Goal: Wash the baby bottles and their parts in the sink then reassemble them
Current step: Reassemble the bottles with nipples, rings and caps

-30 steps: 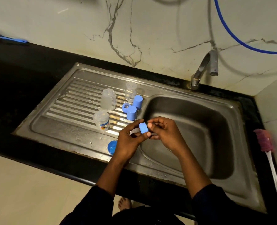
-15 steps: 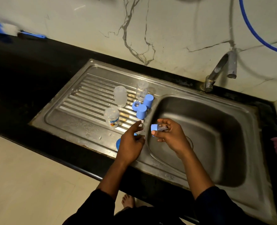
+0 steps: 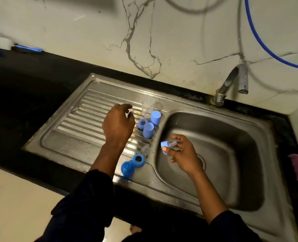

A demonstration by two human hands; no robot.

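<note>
Reassembling is judged barely begun: parts lie loose on the drainboard (image 3: 78, 126), at nine o'clock from the basin (image 3: 232, 154). A blue collar with clear teat (image 3: 168, 144) is pinched by the right hand (image 3: 183, 154) at the basin's nine o'clock rim. The left hand (image 3: 118, 123) is curled over the drainboard; whether anything is gripped cannot be told. A clear upright bottle (image 3: 148, 107) and blue caps (image 3: 148, 130) await joining.

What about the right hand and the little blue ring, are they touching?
Touching. The head view shows the right hand pinching the blue ring above the sink, with its thumb pressed against the ring's edge.
</note>
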